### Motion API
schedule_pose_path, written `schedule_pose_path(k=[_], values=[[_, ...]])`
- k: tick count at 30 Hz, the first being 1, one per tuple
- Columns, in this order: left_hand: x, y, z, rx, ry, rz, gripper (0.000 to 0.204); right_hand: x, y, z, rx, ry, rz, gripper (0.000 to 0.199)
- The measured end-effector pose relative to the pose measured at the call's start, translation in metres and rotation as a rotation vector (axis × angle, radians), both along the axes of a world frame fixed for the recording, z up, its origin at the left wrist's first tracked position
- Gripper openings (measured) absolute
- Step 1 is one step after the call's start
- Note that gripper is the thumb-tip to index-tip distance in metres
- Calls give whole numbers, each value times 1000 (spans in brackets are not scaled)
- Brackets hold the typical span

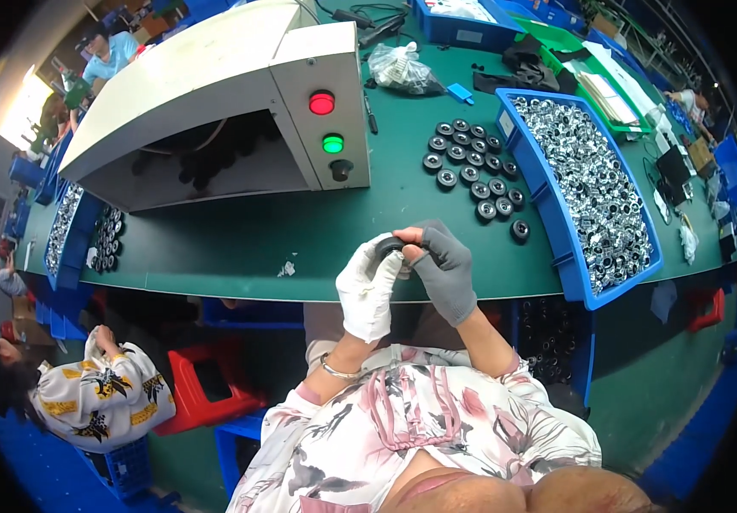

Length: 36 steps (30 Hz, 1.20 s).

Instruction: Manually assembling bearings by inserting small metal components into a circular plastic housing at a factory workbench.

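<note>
My left hand (368, 289) wears a white glove and my right hand (445, 269) a grey glove with bare fingertips. Both hands close together on one small black round part (391, 246), held just above the front edge of the green table (240, 239). Several more black round parts (473, 167) lie in rows on the table beyond my right hand. To their right a blue bin (556, 227) is full of small shiny metal parts (595, 188).
A cream machine housing (214, 77) with a red button (322, 103), a green button (332, 144) and a black knob (341, 168) stands at the back left. A plastic bag (398, 68) lies behind it. Another person (94, 393) sits at lower left near a red stool (201, 389).
</note>
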<state>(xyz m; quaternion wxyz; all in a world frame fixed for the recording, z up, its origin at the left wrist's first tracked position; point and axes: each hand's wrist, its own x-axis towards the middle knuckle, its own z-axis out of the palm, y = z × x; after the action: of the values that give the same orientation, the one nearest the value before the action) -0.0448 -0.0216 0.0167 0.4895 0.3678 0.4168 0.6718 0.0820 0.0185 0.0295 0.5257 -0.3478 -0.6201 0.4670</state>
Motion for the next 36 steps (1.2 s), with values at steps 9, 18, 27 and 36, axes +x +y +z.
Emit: schedule_pose_path(k=[9,18,27,36], values=[[-15,1,9,-75,131,-21,26,-1,2,-6,103,-30,118,28],[-32,3,4,-129,246,-161,25,0,-1,-13,462,-286,-44,35],[-11,4,-2,-109,-21,5,25,-7,-10,-7,-7,-51,-21,36],[-19,-3,2,-105,204,-47,24,7,3,5,310,-413,3,51]])
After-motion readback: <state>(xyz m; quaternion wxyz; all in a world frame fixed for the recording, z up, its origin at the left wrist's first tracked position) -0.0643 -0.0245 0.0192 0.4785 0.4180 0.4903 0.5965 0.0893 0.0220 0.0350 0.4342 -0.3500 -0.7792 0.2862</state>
